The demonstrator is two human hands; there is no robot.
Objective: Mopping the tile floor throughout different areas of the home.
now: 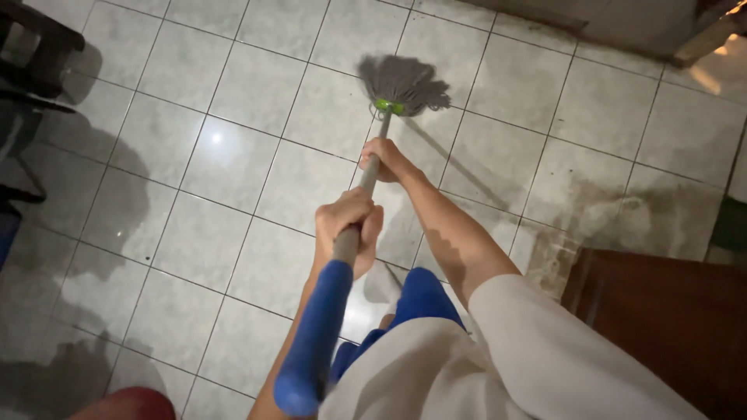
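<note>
The mop (366, 179) runs straight away from the body, right hand (387, 159) gripping nearer the head (403, 85), left hand (349, 222) fingers closed lower down.

One mop (366, 175); two hands, left (348, 225), right (385, 159); one wooden cabinet (661, 319).

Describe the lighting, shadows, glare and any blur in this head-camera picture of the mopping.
Head view: dim overall, with one small bright glare spot on the tiled floor at left; the mop head and mop handle cast a thin shadow to the right; dark shadows pool at the left edge; the blue grip nearest the lens is soft, while the left hand and right hand look fairly sharp.
</note>
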